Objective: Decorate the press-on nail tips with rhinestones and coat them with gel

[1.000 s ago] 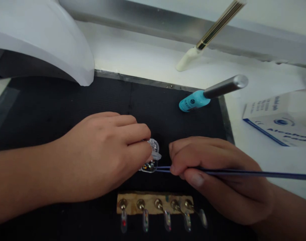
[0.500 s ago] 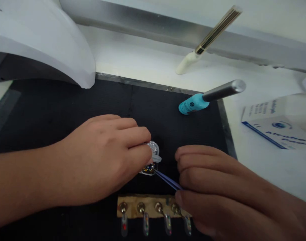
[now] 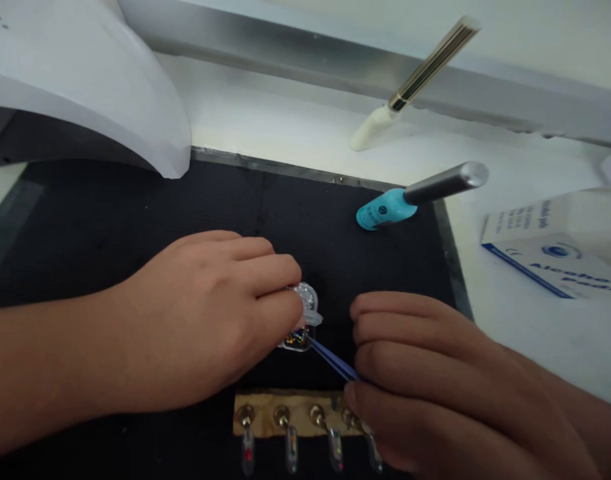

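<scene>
My left hand (image 3: 225, 313) is closed around a small clear case (image 3: 305, 340) that holds tiny shiny, multicoloured gems. The case's lid stands up, and my fingers cover much of its left side. Purple tweezers (image 3: 333, 360) are pinched in my right hand (image 3: 435, 367), and their tips reach into the case among the gems. Just below, a tan strip (image 3: 265, 403) bears several metal stands with clear nail tips. One nail tip (image 3: 248, 453) carries a red spot; others show small coloured specks. My right hand partly hides the strip's right end.
A turquoise polish bottle (image 3: 385, 210) with a dark grey cap stands on the black mat (image 3: 225, 193). Behind it is a cream bottle with a gold cap (image 3: 375, 127). An alcohol pads box (image 3: 560, 253) lies at the right, and a white arched device (image 3: 95, 80) at the upper left.
The tweezers and my right hand have shifted very slightly left, the tips still inside the case. My left hand stays in place on the case.
</scene>
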Motion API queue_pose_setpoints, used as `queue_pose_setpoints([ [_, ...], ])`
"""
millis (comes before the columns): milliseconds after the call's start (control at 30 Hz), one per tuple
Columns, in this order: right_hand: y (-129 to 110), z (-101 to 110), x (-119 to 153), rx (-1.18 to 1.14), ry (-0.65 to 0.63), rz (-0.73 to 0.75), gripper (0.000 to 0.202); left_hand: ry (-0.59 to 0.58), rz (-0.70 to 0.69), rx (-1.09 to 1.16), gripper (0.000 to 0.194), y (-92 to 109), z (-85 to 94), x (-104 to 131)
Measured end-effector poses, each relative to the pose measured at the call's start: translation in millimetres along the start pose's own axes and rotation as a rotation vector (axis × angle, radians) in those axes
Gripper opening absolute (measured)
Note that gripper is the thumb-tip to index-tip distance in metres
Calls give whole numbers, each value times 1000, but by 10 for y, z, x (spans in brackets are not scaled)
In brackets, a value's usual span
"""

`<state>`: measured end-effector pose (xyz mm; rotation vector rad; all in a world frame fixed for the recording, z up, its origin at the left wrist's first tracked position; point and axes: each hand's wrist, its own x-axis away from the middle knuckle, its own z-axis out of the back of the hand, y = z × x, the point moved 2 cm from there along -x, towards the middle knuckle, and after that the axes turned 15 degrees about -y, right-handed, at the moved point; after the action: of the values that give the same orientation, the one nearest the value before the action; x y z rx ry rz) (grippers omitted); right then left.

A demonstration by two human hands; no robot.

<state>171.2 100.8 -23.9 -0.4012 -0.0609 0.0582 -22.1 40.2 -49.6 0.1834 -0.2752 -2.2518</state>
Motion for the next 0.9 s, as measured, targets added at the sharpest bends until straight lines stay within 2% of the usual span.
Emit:
queue_pose_setpoints([
  [200, -21, 27, 7, 15, 3, 42, 34, -2, 1, -3, 16, 4, 1, 1],
  [367, -103, 28, 44, 85, 82, 22, 37, 12, 5, -18, 21, -2, 11, -3],
  [500, -179, -23, 114, 80, 147, 38, 26, 31, 3, -72, 26, 10, 35, -5],
  [567, -235, -20, 143, 118, 237, 78, 24, 27, -6, -92, 24, 18, 44, 2],
  [733, -435, 57, 247, 246, 296, 145, 23, -58, -129, -85, 20, 16, 21, 34],
  [900, -598, -7, 577, 322, 351, 95, 24, -144, -239, 52, 20, -13, -8, 68],
])
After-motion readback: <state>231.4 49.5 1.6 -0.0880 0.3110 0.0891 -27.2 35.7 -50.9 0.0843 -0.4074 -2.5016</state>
